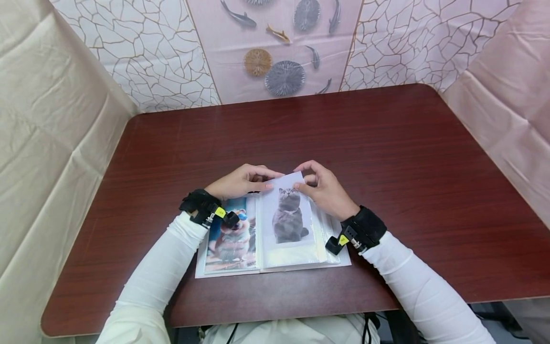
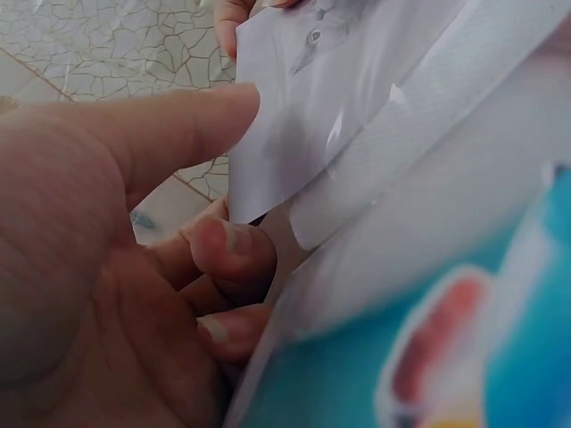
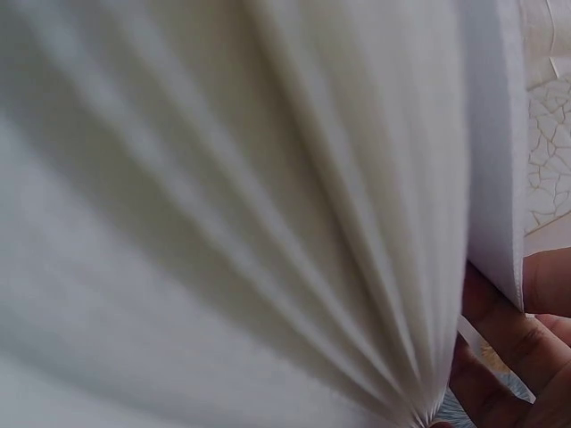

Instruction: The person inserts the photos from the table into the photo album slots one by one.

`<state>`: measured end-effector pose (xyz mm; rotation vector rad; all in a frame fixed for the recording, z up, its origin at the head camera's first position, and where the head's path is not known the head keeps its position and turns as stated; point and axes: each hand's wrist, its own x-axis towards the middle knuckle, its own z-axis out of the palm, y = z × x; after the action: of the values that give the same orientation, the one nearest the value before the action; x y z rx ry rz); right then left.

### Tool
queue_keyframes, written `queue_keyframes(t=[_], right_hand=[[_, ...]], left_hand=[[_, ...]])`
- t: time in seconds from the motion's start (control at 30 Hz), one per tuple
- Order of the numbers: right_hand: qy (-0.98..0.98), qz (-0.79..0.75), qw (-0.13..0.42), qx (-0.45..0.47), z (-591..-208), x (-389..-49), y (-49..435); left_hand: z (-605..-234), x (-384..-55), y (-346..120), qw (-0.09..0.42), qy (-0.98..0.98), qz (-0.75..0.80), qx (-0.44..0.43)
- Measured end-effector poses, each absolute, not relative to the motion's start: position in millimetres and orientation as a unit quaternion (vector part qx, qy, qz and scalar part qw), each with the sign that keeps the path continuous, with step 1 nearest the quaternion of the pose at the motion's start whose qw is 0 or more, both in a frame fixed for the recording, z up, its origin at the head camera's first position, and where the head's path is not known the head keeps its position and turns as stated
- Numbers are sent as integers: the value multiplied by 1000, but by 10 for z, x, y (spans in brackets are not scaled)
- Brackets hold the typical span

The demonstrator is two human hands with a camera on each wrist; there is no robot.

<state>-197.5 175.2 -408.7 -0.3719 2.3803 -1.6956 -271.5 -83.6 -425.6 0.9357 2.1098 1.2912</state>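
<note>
An open photo album (image 1: 200, 268) with clear sleeves lies near the table's front edge. Its left page holds a colourful picture (image 1: 229, 246) of a pink, furry figure. On the right page, a white card with a grey cat (image 1: 289, 220) sits partly inside the sleeve, its top edge sticking out. My left hand (image 1: 240, 182) pinches the card's upper left corner, thumb in front; in the left wrist view the card (image 2: 268, 134) meets the thumb. My right hand (image 1: 328, 193) pinches the upper right edge, fingers behind. Fanned album pages (image 3: 268, 223) fill most of the right wrist view.
The dark red-brown table (image 1: 275, 129) extends beyond the album on every side. A patterned cloth (image 1: 283, 48) hangs behind it, with pale fabric (image 1: 56, 143) at the left and pinkish fabric (image 1: 507, 95) at the right.
</note>
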Motion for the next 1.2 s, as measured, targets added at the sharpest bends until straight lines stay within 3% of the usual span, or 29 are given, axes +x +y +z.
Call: queue_keyframes(t=[1.2], right_hand=[[820,-549,77,-142,-4112,-1972,1765]], left_hand=[[-4258,-2697,-810,285,753,480,348]])
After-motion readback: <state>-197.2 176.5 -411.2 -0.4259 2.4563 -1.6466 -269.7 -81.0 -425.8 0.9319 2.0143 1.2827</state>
